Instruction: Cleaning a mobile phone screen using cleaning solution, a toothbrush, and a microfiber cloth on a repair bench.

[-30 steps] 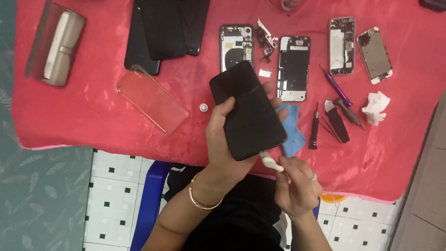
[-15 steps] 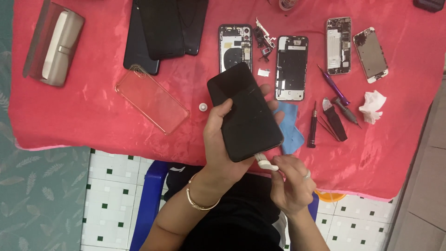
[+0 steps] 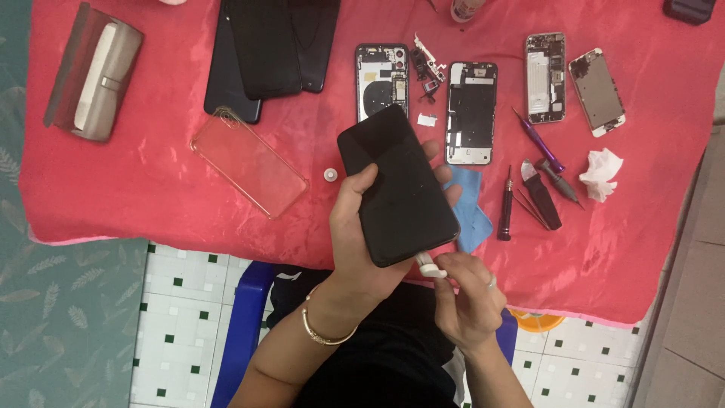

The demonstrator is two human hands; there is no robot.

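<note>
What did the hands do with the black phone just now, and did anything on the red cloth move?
The left hand keeps gripping the black phone and has tilted it slightly. The right hand still pinches the white plug at the phone's lower end; nothing was let go. The clear case, phone parts and tools on the red cloth stayed put.

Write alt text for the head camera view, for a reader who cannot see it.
A person's left hand holds a black phone screen-up over a red cloth, while the right hand pinches a white plug at the phone's bottom edge. Opened phone bodies, a clear case, a blue cloth and small tools lie around.
</note>
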